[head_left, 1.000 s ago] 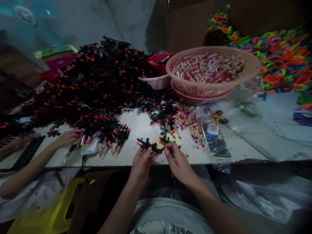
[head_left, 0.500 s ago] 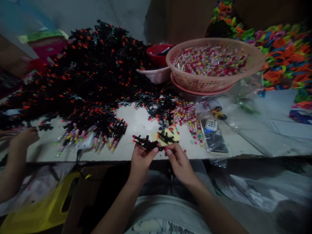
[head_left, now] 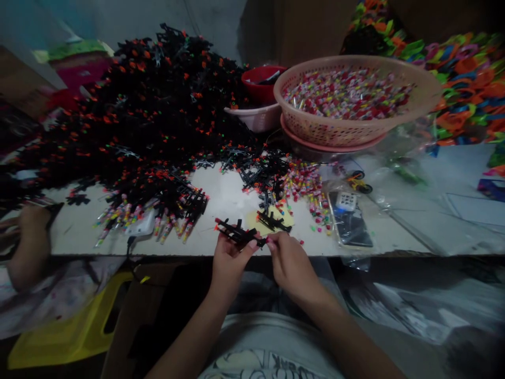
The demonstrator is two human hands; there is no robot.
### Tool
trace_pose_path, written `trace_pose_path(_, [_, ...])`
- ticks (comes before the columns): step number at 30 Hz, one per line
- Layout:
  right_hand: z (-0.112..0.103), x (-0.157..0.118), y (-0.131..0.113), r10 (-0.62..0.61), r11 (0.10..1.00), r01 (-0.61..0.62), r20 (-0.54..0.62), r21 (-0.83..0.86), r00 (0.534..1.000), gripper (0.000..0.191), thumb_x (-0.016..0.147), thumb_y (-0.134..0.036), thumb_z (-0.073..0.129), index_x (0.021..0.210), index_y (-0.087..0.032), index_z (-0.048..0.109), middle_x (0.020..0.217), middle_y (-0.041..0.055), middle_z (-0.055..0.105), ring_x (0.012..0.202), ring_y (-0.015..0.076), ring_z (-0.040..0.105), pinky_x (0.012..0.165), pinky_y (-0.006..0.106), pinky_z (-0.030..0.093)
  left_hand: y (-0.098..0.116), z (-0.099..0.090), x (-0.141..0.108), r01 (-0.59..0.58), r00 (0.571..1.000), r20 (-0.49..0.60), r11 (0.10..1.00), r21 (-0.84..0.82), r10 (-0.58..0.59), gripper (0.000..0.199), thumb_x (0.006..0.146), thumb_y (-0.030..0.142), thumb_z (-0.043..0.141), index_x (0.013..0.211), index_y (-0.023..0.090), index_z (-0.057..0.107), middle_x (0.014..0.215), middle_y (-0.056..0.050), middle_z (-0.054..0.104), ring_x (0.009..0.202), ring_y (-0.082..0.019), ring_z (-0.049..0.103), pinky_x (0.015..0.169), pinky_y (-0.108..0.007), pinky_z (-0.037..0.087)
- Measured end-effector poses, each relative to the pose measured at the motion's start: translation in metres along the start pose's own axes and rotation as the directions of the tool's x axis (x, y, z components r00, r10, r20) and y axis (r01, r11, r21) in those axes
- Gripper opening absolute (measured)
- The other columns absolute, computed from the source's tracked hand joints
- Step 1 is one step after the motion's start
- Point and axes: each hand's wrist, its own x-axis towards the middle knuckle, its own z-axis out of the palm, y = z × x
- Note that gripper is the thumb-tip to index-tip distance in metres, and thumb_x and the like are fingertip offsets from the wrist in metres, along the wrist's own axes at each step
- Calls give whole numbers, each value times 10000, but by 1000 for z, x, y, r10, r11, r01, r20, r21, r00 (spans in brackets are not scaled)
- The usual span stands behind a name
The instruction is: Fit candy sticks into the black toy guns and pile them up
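Observation:
My left hand (head_left: 230,263) is closed around a black toy gun (head_left: 236,230) with red-orange bits at its left end. The gun lies roughly level above the table's front edge. At its right end, my right hand (head_left: 290,260) pinches a small red piece (head_left: 269,240); whether the piece is joined to the gun I cannot tell. Just behind my hands, another black toy gun (head_left: 274,221) lies on a yellowish paper (head_left: 252,217). Farther back are a small heap of black toy guns (head_left: 264,176) and a scatter of little candy-coloured tubes (head_left: 302,181).
A large pile of black toy guns (head_left: 158,110) fills the back left. Guns with tubes (head_left: 189,213) lie beside a white device (head_left: 141,225). A peach basket (head_left: 335,129) holds colourful pieces. A bagged phone (head_left: 351,226) lies right. Another person's hand (head_left: 33,226) is far left.
The view has shifted slightly. My right hand has turned a little, still pinching at the gun's right end. The other person's hand at far left has moved and now has something dark by it.

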Motion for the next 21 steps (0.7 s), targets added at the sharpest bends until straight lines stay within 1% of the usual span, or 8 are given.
trace_pose_path(3, [8,-4,-1,-74,976,68,-24,-208,997,228,941,-323,363,997,-166,519,908,140,637,821,266,584,734,385,427,-1,-2,0,8,999,-33,1000,1,-8,491,575,222,828,992,185,571,890,-51,737,885,-222,688,831,-362,522])
trace_pose_path(8, [19,-4,7,-78,938,61,-36,-340,996,246,938,-340,347,820,-189,502,666,98,614,625,244,584,590,339,367,-8,-4,0,83,996,-16,996,-28,-84,460,583,214,819,978,162,589,939,-69,723,926,-216,669,840,-341,512])
trace_pose_path(10, [21,-1,8,-62,946,61,8,-319,998,236,931,-324,344,800,-194,491,608,80,604,560,228,578,539,320,333,-11,-5,0,91,996,-23,995,-39,-92,474,596,226,814,1004,179,578,972,-64,713,944,-218,660,818,-343,518])
trace_pose_path(13, [20,3,6,10,982,7,87,-190,996,213,932,-338,378,854,-192,512,621,48,629,544,201,596,520,291,329,-8,-15,9,69,998,10,997,13,-70,511,593,255,817,1039,189,575,981,-68,704,927,-220,659,793,-344,519])
trace_pose_path(16, [17,5,8,56,996,-49,113,-69,992,316,884,-444,507,1075,-195,536,839,56,689,657,196,641,588,284,408,12,-40,39,-99,994,-31,973,210,108,489,600,299,802,1030,178,602,926,-68,696,849,-201,652,762,-315,505])
trace_pose_path(17, [17,5,10,53,998,-48,115,-46,992,402,860,-467,543,1158,-199,520,929,70,689,712,202,650,628,297,438,22,-51,53,-187,973,-74,932,310,220,452,613,310,786,1008,174,616,918,-65,687,838,-196,642,768,-309,498])
trace_pose_path(19, [17,2,16,27,1000,-26,136,-12,990,488,846,-456,571,1252,-200,490,1049,96,670,824,221,656,711,331,479,46,-74,81,-309,893,-115,780,544,434,394,666,318,729,1019,174,628,972,-80,661,890,-215,624,825,-337,483])
trace_pose_path(21, [18,-4,23,-13,1000,11,176,15,984,412,873,-385,546,1237,-196,519,1078,102,663,918,238,646,793,368,492,67,-92,101,-330,789,-62,506,797,612,384,728,297,653,1089,171,624,1130,-120,604,1040,-261,576,938,-398,430])
